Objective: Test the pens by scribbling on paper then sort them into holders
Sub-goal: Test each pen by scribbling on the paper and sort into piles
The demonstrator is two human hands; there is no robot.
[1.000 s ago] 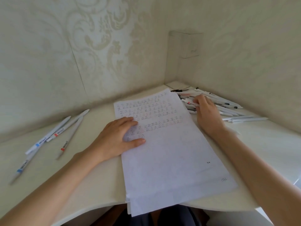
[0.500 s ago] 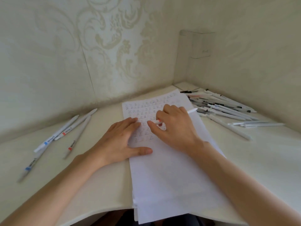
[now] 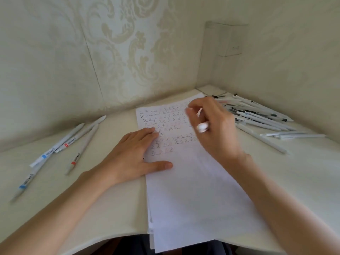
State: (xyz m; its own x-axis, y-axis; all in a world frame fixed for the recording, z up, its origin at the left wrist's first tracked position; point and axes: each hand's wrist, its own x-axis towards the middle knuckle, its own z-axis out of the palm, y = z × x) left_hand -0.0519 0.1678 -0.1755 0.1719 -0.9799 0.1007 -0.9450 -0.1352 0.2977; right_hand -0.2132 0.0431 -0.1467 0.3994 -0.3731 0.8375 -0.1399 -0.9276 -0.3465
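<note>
Right hand (image 3: pixel 218 134) is gripping white plastic pen (image 3: pixel 202 127) above marked white paper sheet (image 3: pixel 193 190); left hand (image 3: pixel 132 155), fingers released, is pinning it. Few white pens centre left (image 3: pixel 73 142) likely tested; large white pen pile upper right (image 3: pixel 257 116) waiting.

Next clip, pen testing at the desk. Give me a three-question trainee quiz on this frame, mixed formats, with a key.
1. True or false: the left hand lies flat on the paper.
2. What does the right hand hold? A: a white pen. B: an eraser. C: nothing.
3. How many loose pens lie on the table left of the paper?
Key: 1 true. 2 A. 3 four.
</note>
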